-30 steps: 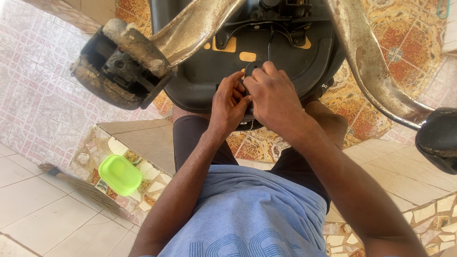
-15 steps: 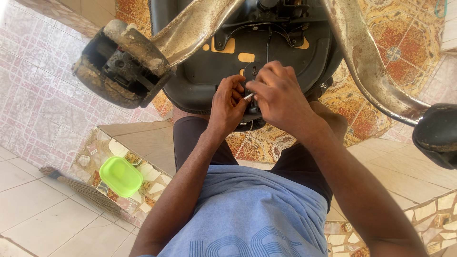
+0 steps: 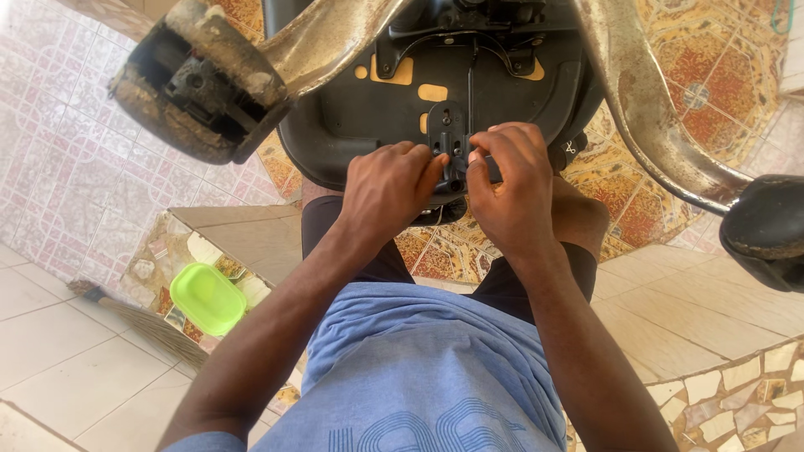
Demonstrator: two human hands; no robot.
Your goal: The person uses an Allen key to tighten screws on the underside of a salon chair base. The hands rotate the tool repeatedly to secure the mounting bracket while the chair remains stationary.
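Both hands at black bracket [image 3: 446,138] under upturned chair seat [image 3: 352,125] — left hand [image 3: 387,191] fingertips touching its left edge, right hand [image 3: 507,184] curled closed round a small dark part just right.

Tiled floor [image 3: 59,335], mosaic step [image 3: 159,251]; green plastic lid [image 3: 208,299] and broom [image 3: 146,322] lie there.

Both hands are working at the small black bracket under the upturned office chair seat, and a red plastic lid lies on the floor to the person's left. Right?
Not quite: the lid is bright green, not red. The head view shows it on the floor to the person's left, near a broom. The rest holds: the left hand and right hand both work at the small black bracket under the upturned chair seat.
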